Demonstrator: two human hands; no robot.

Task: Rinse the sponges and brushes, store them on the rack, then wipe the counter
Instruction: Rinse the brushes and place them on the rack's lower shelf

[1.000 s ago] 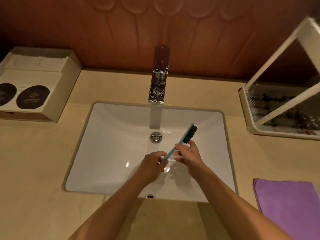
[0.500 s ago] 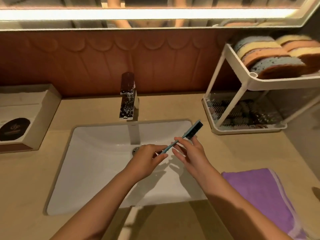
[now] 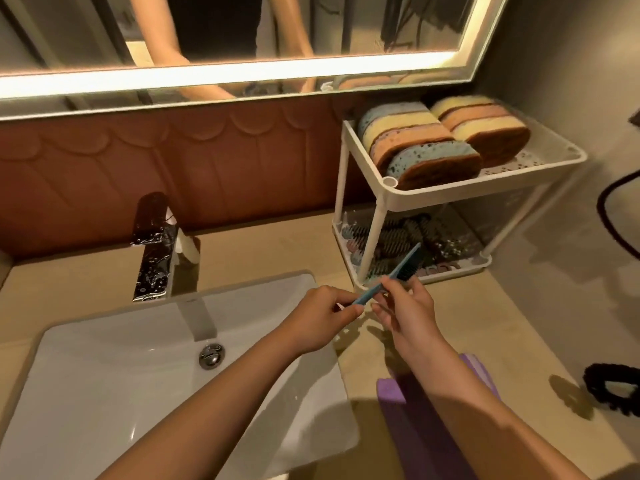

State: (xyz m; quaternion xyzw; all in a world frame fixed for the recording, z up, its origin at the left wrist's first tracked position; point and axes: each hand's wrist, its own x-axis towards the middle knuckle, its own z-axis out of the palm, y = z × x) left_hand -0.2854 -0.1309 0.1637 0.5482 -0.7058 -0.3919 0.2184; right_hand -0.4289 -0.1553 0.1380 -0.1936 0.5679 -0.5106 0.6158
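A small blue brush (image 3: 375,289) with dark bristles is held between both hands over the counter, just right of the sink (image 3: 104,375). My left hand (image 3: 320,322) pinches the handle's lower end. My right hand (image 3: 405,310) grips the handle nearer the bristle head, which points toward the white two-tier rack (image 3: 381,209). Several coloured sponges (image 3: 422,147) lie on the rack's top shelf. Several brushes (image 3: 415,233) lie on its bottom shelf. A purple cloth (image 3: 394,393) lies on the counter under my right forearm.
A wet chrome faucet (image 3: 154,244) stands behind the sink, with a drain plug (image 3: 211,355) in the basin. A black scrunchie-like ring (image 3: 613,386) lies at the counter's right edge. A lit mirror (image 3: 242,46) hangs above the brown backsplash.
Both hands have carried the brush from over the sink basin rightward, to the counter in front of the rack. The view has swung up and right.
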